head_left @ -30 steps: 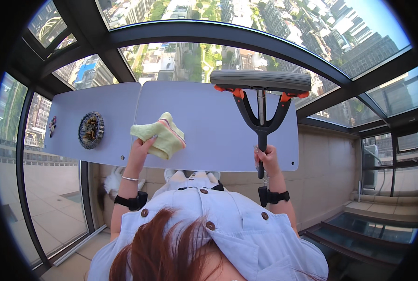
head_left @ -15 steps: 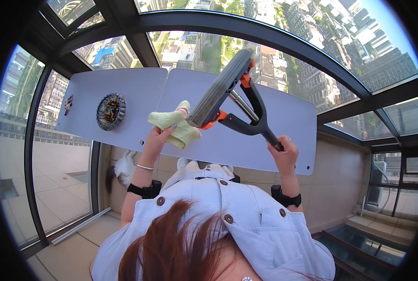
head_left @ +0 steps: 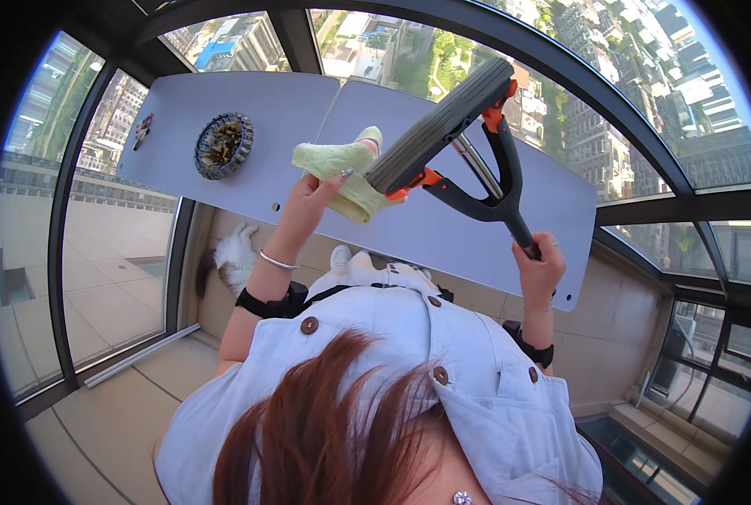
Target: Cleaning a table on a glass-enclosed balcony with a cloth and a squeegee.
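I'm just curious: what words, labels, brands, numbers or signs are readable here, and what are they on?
None can be read.
Mop: no lettering I can make out.
Light green cloth: none visible.
Black wristband on the left arm: nothing legible.
Small item on the table: too small to tell.
City buildings outside: any signs are too small to read.

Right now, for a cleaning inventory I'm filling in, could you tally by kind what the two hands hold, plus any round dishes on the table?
Pale green cloth, in the left hand: 1
Sponge mop, in the right hand: 1
Round dish, on the table: 1
Total: 3
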`<action>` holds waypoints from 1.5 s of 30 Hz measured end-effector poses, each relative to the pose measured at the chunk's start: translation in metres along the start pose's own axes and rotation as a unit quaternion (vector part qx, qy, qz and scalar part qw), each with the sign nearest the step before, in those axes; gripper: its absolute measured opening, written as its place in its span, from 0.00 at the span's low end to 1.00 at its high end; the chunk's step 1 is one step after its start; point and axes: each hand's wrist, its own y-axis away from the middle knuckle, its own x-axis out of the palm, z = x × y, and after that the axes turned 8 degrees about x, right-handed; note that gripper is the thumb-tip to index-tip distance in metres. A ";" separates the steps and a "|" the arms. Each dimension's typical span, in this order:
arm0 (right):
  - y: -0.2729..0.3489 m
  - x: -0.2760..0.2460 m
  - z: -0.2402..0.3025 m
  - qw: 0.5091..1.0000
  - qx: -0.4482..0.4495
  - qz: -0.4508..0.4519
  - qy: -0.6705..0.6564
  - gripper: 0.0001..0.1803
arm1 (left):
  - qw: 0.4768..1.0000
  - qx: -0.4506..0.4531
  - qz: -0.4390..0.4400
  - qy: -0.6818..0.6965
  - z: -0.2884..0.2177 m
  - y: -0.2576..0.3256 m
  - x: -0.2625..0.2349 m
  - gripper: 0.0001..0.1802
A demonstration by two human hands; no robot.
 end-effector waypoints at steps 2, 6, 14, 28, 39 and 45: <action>0.001 0.000 -0.002 1.000 0.000 -0.014 0.005 0.13 | 1.000 0.006 0.003 0.014 -0.009 0.001 0.001 0.21; 0.002 0.000 0.003 1.000 0.019 -0.012 -0.012 0.12 | 0.997 0.055 0.009 0.051 -0.020 0.006 0.004 0.24; 0.004 0.005 0.007 0.999 0.025 -0.010 -0.029 0.12 | 0.995 0.074 0.040 0.048 -0.038 0.012 0.003 0.29; 0.009 0.026 0.013 0.988 0.054 0.117 -0.091 0.18 | 0.991 0.100 0.075 0.050 -0.057 0.012 0.010 0.34; 0.001 0.029 0.018 0.993 0.015 0.107 -0.052 0.18 | 0.987 0.120 0.090 0.058 -0.061 0.005 0.014 0.34; 0.000 0.030 0.017 0.994 -0.006 0.102 -0.044 0.19 | 0.980 0.141 0.111 0.088 -0.062 0.004 0.012 0.28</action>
